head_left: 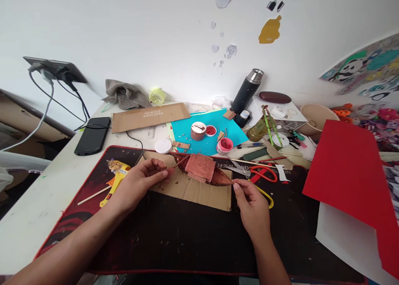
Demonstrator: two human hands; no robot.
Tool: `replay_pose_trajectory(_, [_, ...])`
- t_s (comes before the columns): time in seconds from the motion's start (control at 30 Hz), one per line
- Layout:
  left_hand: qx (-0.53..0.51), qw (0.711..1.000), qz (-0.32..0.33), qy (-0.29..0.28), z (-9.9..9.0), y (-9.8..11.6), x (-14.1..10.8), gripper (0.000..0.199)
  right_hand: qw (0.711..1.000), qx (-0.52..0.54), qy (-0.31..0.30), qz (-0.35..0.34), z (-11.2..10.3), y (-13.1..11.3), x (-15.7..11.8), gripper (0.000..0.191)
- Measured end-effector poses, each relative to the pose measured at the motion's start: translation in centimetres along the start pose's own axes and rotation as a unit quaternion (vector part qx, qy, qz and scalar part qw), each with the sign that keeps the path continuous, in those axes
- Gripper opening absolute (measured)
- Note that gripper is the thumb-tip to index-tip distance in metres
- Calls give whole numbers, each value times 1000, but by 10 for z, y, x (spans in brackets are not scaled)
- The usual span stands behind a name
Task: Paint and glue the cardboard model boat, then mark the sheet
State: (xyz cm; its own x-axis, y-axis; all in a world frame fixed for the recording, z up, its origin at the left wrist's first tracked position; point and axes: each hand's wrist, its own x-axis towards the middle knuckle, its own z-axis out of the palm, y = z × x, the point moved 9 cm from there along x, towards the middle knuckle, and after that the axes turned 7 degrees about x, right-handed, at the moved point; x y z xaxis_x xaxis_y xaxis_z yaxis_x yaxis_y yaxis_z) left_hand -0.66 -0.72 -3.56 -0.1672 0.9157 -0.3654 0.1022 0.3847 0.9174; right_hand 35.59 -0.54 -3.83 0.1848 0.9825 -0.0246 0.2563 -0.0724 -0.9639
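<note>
A small model boat [201,167] of reddish-brown painted cardboard, with a boxy cabin in its middle, sits over a flat piece of brown cardboard [193,194]. My right hand [253,204] pinches the boat's pointed right tip between thumb and fingertips. At the other end, my left hand [146,179] has thumb and fingers closed on a thin brown stick [181,162], which slants up toward the cabin. Whether the stick touches the boat I cannot tell. Beyond my right hand lie scissors [263,172] with red and yellow handles.
A yellow glue gun [116,183] and a wooden stick [94,194] lie left of my left arm. Behind the boat, open paint jars [225,145] stand around a blue sheet [183,131]. A dark thermos [246,91] leans near the wall. Red card [346,172] rises at the right.
</note>
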Motion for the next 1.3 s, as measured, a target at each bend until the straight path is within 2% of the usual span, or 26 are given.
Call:
replay_pose_trajectory(0.43, [-3,1000,5,7,2,5,-1,60,1000,6,3,-1,0,-1,0,48])
replay_pose_trajectory(1.3, [-27,1000,-12,0,3,1,0,59,1000,11,-3,2,0,0,-1,46])
